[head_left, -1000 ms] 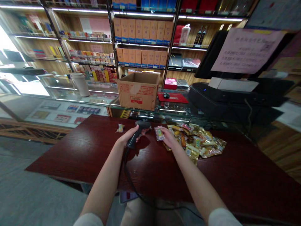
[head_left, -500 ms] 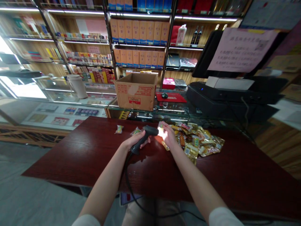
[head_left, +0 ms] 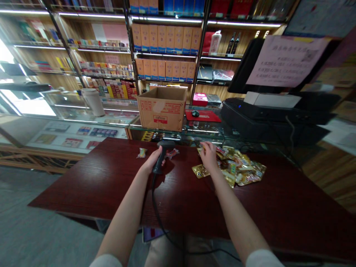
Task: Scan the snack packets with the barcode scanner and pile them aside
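Observation:
My left hand (head_left: 154, 159) is wrapped round the grip of a black barcode scanner (head_left: 160, 157), held just above the dark red tabletop. Its cable runs down towards my lap. Right beside the scanner head lies a small clear-and-red wrapped snack packet (head_left: 172, 153). A second small snack packet (head_left: 141, 152), greenish yellow, sits to the left. My right hand (head_left: 209, 155) is over the left end of a pile of gold snack packets (head_left: 241, 165), its fingers curled together. What its fingertips hold, if anything, is hidden. One gold packet (head_left: 200, 171) lies flat below that hand.
Beyond the table (head_left: 83, 178), a glass counter carries an open cardboard box (head_left: 162, 109), a white cup (head_left: 94, 102) and a mouse (head_left: 195, 113) on a red mat. At right stands a monitor (head_left: 247, 66) with a pink notice. Stocked shelves line the back.
My right hand has moved right, from in front of the scanner to the pile. The scanner has shifted left and its bright light is gone. A red wrapped packet now shows beside it.

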